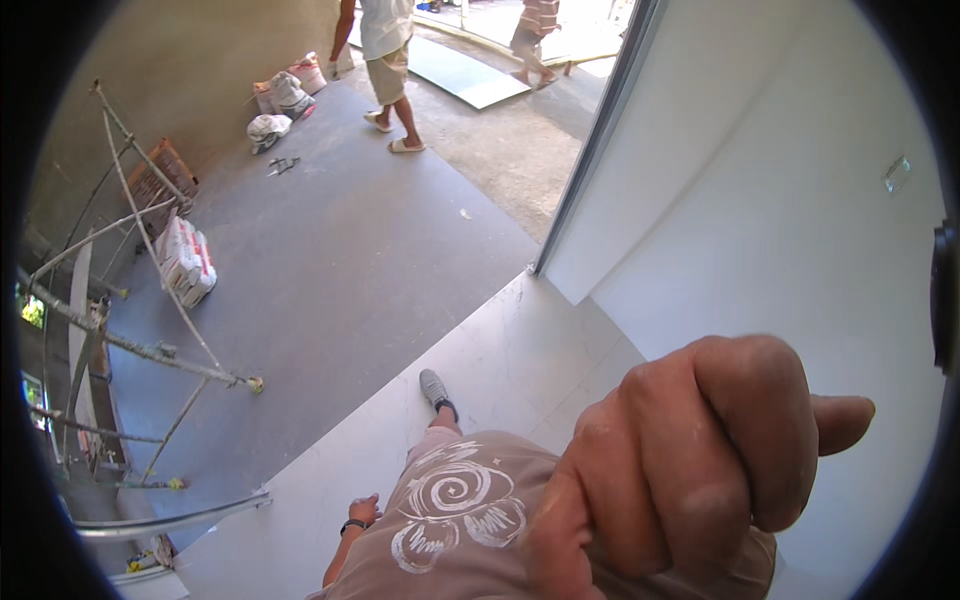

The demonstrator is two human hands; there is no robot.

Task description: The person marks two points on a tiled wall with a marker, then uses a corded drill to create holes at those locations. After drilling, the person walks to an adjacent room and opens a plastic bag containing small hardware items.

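The right hand is raised close to the camera, filling the lower right of the view. Its fingers are curled together into a loose fist with the thumb tip poking out to the right, and nothing shows inside them. It is held up in front of a white wall, which is the nearest thing to it; whether it touches the wall cannot be told. The left hand hangs low beside the body, with a dark wristband on the wrist. Its fingers look loosely bent and hold nothing.

Below, a grey shoe stands on a white tiled floor. That floor ends at a straight edge, and past it a wide dark grey floor lies open. Along the left stand scaffold poles, with a stack of sacks beside them. More sacks lie by the far wall. Two other people walk at the far end near a flat panel on the ground.
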